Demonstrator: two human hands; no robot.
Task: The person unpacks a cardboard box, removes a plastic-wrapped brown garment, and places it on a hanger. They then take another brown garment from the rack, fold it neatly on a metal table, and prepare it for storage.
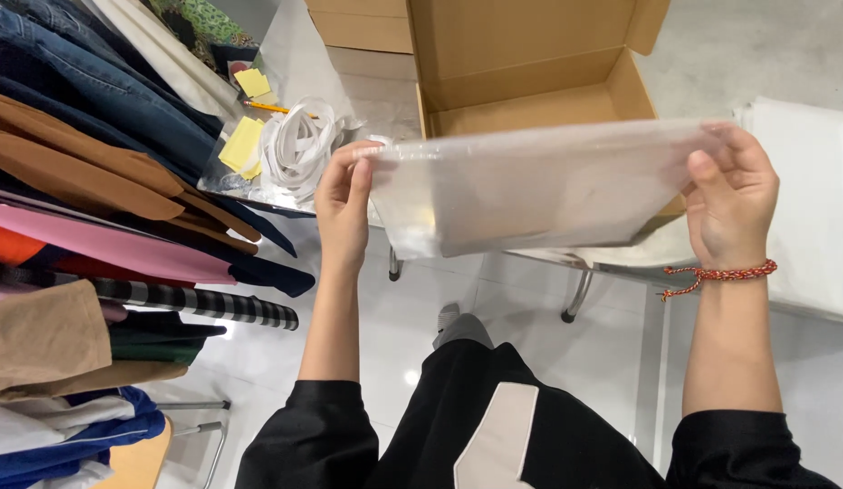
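Both hands (344, 204) stretch translucent bag (530, 186)

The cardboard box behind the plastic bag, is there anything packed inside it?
No, the open cardboard box shows only bare walls and floor above the clear plastic bag held by both hands.

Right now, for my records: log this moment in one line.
left hand: grips plastic bag | right hand: grips it | cardboard box: open behind

We see stacked clothes (95, 208) at left, an open cardboard box (530, 68) top centre, yellow notes (243, 143) upper left.
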